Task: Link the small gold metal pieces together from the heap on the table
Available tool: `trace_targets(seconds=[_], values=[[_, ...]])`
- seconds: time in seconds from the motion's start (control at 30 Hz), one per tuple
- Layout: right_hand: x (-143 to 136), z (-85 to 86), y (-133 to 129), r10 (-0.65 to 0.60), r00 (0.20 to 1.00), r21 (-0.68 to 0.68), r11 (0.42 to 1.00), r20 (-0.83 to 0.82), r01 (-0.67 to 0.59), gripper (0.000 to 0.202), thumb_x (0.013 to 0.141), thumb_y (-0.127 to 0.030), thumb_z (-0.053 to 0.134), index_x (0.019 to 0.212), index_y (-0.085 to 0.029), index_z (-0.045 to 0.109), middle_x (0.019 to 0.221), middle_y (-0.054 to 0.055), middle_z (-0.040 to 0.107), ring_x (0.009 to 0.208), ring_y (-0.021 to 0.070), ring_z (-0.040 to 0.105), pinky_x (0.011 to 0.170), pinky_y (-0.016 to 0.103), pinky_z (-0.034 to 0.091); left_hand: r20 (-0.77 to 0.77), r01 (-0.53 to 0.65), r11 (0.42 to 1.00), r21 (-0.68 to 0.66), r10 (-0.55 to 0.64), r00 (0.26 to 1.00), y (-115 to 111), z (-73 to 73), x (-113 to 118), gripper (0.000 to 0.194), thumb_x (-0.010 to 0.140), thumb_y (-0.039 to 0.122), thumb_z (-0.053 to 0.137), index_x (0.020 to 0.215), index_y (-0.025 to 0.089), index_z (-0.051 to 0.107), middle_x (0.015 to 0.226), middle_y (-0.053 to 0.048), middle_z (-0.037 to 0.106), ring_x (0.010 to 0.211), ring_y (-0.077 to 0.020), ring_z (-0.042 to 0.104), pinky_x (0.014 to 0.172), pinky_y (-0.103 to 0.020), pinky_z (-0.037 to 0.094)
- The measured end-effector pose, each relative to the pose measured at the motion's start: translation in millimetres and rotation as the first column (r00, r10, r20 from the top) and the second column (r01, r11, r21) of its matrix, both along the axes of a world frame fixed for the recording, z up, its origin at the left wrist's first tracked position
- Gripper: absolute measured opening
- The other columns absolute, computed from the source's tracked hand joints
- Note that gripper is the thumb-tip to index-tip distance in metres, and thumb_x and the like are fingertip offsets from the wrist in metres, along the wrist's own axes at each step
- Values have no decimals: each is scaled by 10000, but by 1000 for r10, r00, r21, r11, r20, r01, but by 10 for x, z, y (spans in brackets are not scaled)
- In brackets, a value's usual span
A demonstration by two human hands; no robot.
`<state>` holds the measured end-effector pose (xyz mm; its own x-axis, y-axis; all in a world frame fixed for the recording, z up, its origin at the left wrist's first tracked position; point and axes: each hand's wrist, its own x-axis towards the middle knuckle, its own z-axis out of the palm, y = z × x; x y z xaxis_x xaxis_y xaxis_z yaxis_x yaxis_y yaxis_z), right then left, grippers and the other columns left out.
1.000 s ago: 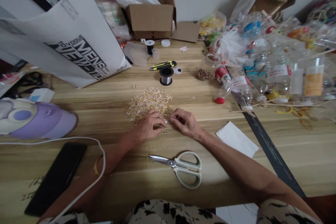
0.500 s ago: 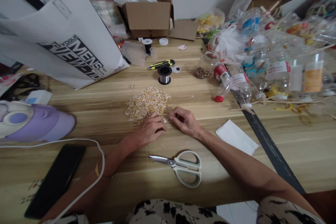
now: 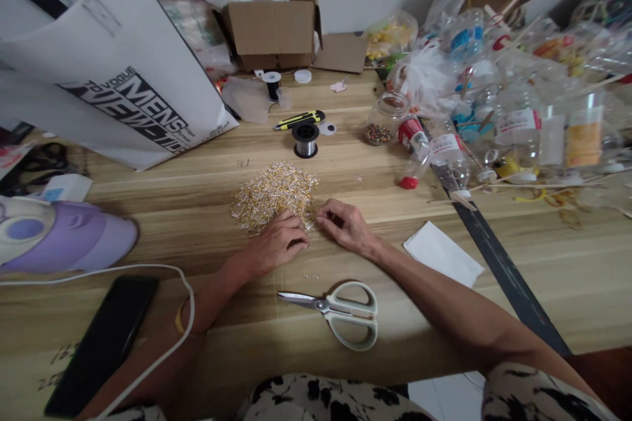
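Observation:
A loose pile of small gold and silver pieces (image 3: 274, 194) lies on the wooden table (image 3: 237, 342). At its lower right edge is my left hand (image 3: 280, 240), fingers bent and closed; what they hold, if anything, is too small to make out. My right hand (image 3: 343, 223) rests just right of the pile with thumb and forefinger pinched together; nothing can be made out between them. Below the hands lies a short row of tiny pieces (image 3: 311, 276). Scissors (image 3: 328, 309) with pale handles lie nearer the front, blades toward the left.
Behind the pile are a wire spool (image 3: 305, 141), a yellow cutter (image 3: 299, 120) and a bead jar (image 3: 382, 122). Bottles and bags (image 3: 513, 105) crowd the right. White paper (image 3: 444, 253) lies beside my right forearm; a phone (image 3: 103, 342) and white cable (image 3: 182, 273) are at left.
The whole view has shifted slightly. Both hands keep almost the same place and pose beside the pile.

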<state>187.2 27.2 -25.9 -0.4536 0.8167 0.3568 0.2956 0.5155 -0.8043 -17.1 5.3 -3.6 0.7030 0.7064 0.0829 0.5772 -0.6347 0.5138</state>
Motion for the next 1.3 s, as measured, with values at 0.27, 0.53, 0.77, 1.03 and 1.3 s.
trace_targets(seconds=[0.27,0.53,0.77,1.03,1.3], values=[[7,-10,-5,-5,1000,-9,1000,3,5,63,840,-170,535,799,-141,572,709,10,561,602,98,479,562,203,376,-50,22,1000,-23,-23,998,-6,99,29,125,832,172,564,764,161,668,807,-53,612,865,-188,489,800,-317,395],[12,9,-1,-3,1000,-4,1000,20,3,74,840,-171,526,794,-145,577,703,6,545,603,99,471,567,206,375,-32,6,1000,20,-6,999,-21,49,64,103,822,202,597,754,157,661,783,-51,615,858,-194,492,787,-319,400],[12,8,-1,-1,1000,-11,1000,6,2,80,850,-186,523,802,-145,573,705,5,551,609,97,475,570,204,376,-24,24,998,61,-23,999,-24,0,56,127,847,208,567,764,157,649,789,-50,612,856,-189,489,782,-311,403],[10,12,-2,-6,1000,-5,1000,1,6,66,846,-176,535,799,-145,570,708,6,556,613,97,484,571,203,381,31,1,997,79,-3,1000,-29,28,65,116,836,213,579,747,159,631,781,-48,615,849,-189,500,789,-319,408],[-1,7,-39,33,999,141,989,37,-38,75,873,-177,508,826,-158,563,743,26,558,633,112,504,594,222,408,287,-310,947,81,276,917,11,37,51,104,810,189,609,907,157,628,741,-27,632,759,-169,543,747,-315,427]])
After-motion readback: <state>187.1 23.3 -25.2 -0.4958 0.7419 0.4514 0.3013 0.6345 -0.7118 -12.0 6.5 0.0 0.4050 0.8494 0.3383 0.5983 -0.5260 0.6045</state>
